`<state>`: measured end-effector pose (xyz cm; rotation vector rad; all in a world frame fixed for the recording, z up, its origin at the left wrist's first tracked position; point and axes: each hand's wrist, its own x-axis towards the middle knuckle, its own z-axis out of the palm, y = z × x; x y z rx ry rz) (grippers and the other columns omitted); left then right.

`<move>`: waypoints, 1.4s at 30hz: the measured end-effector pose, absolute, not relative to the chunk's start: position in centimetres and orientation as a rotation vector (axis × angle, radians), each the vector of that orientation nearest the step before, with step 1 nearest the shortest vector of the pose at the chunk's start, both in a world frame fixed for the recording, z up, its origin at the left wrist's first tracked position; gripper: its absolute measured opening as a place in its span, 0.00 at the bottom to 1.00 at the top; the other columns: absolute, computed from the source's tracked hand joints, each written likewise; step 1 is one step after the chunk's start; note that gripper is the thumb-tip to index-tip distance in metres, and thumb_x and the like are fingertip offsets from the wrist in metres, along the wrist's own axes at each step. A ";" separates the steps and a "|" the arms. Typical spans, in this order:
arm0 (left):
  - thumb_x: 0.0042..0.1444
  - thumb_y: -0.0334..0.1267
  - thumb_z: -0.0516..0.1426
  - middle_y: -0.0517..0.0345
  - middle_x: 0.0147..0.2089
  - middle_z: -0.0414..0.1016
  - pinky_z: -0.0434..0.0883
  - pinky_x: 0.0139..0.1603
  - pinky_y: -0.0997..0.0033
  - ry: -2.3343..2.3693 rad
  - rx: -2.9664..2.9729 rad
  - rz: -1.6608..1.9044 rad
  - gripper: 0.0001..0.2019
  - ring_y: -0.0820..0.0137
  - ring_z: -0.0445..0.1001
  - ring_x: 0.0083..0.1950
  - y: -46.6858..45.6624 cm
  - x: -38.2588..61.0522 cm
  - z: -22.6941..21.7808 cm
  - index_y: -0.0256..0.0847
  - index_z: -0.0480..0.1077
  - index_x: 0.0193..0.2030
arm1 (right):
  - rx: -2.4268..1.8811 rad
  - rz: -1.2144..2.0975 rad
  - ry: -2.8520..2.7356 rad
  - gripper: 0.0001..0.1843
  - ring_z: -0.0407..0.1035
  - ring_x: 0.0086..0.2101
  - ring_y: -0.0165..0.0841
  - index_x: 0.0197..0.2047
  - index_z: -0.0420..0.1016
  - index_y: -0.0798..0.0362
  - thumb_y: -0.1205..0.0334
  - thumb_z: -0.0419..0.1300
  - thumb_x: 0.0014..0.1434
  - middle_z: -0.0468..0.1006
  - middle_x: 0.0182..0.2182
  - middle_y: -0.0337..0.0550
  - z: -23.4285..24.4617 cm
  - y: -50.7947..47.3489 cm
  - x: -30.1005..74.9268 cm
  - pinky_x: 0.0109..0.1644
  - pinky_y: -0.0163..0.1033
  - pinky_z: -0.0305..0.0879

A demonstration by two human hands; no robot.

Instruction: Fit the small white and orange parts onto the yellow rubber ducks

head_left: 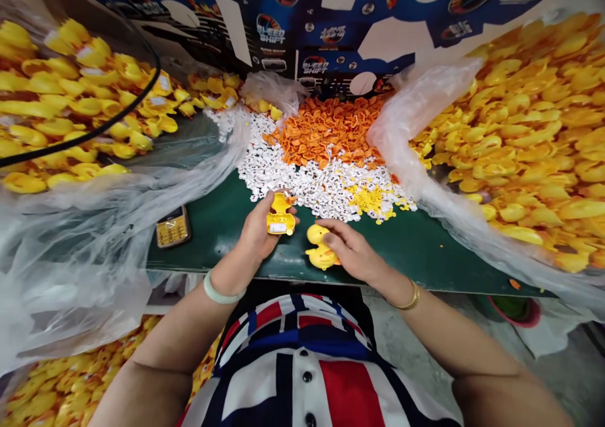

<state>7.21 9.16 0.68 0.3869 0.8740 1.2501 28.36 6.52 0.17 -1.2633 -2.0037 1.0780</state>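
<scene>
My left hand (259,230) is closed around a yellow duck half-shell (280,215), its hollow inside turned up with a white rectangular piece in the lower part and a bit of orange at the top edge. Just to the right, my right hand (352,248) grips another yellow duck half-shell (322,250), its rounded outer side showing. The two shells are apart, both held over the near part of the green table (212,250). Beyond my hands lie small white eye pieces (302,187), orange beak-like pieces (331,127) and small yellow pieces (371,201).
Heaps of yellow duck shells rise at the left (70,93) and right (534,130), edged by clear plastic sheeting (406,124). A phone-like object (172,228) lies left of my hands. A black cable (118,115) arcs across the left. Printed cardboard (302,29) stands behind.
</scene>
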 end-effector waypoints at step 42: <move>0.64 0.63 0.45 0.49 0.37 0.79 0.76 0.37 0.69 0.812 0.307 1.245 0.31 0.65 0.79 0.36 6.3 7.0 -0.2 0.36 0.74 0.45 | -0.710 0.476 -2.655 0.18 0.66 0.55 0.47 0.53 0.72 0.53 0.58 0.61 0.61 0.67 0.58 0.56 4.1 9.7 21.8 0.58 0.54 0.68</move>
